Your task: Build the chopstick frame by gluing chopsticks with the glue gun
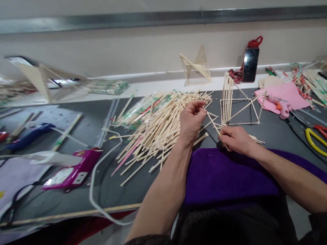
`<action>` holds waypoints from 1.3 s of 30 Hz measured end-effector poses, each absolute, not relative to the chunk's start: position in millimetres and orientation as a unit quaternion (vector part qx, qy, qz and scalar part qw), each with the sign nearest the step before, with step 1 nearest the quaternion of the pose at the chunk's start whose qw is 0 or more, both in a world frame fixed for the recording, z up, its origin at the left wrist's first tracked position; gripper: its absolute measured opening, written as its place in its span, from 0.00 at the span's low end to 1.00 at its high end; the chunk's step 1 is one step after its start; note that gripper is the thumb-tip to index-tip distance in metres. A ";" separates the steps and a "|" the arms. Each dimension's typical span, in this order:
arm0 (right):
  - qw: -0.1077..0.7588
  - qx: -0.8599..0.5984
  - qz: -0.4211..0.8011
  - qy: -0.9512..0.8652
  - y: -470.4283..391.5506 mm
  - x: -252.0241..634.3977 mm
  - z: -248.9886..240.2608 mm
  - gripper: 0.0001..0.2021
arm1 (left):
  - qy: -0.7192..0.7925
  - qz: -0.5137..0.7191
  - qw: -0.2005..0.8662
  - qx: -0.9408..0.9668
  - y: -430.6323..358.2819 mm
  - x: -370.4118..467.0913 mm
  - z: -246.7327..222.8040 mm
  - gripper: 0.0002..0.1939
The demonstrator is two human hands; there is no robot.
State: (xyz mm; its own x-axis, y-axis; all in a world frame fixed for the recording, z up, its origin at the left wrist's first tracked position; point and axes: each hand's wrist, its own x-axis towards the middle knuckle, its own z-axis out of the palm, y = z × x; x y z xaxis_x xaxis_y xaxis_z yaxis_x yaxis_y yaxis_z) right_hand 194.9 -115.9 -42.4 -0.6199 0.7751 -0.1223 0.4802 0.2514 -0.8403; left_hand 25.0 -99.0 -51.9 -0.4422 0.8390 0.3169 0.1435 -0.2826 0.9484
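Observation:
My right hand (236, 139) grips a thin wooden stick (214, 125) near its lower end, thumb and fingers closed around it. The stick slants up toward my left hand (192, 118), whose fingers are curled into a pinch by its upper end. Whether those fingertips hold anything is hard to make out. Beneath and left of my left hand lies a loose pile of similar wooden sticks (155, 127). Just beyond my right hand stands an open frame of joined sticks (240, 123), with several sticks set side by side along its left.
A purple cloth (230, 177) covers the near edge. On the right are a pink glue gun (283, 109), pink sheets (296, 93) and yellow-handled scissors (316, 142). A phone (250, 64) and twisted stick model (195, 68) stand behind. Leftward, a white cable (93, 177) loops past a magenta power strip (74, 173).

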 end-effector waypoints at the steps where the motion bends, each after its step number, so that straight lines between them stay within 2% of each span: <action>1: 0.162 -0.408 0.473 -0.764 -116.4 194.8 -42.6 0.10 | 0.550 0.646 0.212 0.485 -100.3 26.2 -52.1 0.12; 4: 0.172 -0.413 0.494 -0.746 -115.9 194.9 -44.3 0.10 | 0.566 0.597 0.104 0.558 -106.2 31.5 -50.8 0.14; 6: 0.193 -0.419 0.502 -0.732 -113.5 195.5 -45.7 0.10 | 0.557 0.581 0.094 0.585 -110.6 36.3 -48.8 0.14; 8: 0.224 -0.425 0.517 -0.709 -110.2 196.3 -47.0 0.10 | 0.537 0.588 0.134 0.589 -114.4 40.9 -46.6 0.13; 12: 0.288 -0.405 0.568 -0.657 -106.5 197.9 -47.2 0.09 | 0.497 0.632 0.315 0.505 -116.7 43.6 -43.7 0.10; 14: 0.302 -0.396 0.581 -0.643 -107.3 198.2 -45.8 0.08 | 0.497 0.643 0.360 0.459 -114.9 40.5 -44.4 0.08; 21: 0.295 -0.399 0.590 -0.637 -109.6 197.7 -44.5 0.07 | 0.554 0.640 0.296 0.443 -108.9 29.5 -51.6 0.07; 23: 0.296 -0.396 0.587 -0.641 -109.0 197.7 -45.2 0.08 | 0.550 0.642 0.285 0.452 -108.6 30.2 -51.9 0.11; 26: 0.293 -0.394 0.586 -0.645 -108.7 197.8 -44.8 0.08 | 0.521 0.663 0.276 0.461 -108.7 33.4 -50.3 0.23; 28: 0.290 -0.393 0.583 -0.649 -109.1 197.7 -43.6 0.09 | 0.510 0.664 0.306 0.453 -110.2 36.4 -48.4 0.24; 31: 0.295 -0.390 0.574 -0.657 -109.7 197.9 -42.2 0.11 | 0.509 0.621 0.414 0.429 -115.0 40.9 -44.8 0.11; 34: 0.300 -0.385 0.561 -0.668 -109.1 198.8 -43.0 0.12 | 0.495 0.588 0.491 0.410 -119.6 45.0 -42.0 0.13; 39: 0.320 -0.360 0.508 -0.714 -106.7 200.1 -47.2 0.12 | 0.472 0.564 0.531 0.422 -120.4 49.3 -42.3 0.12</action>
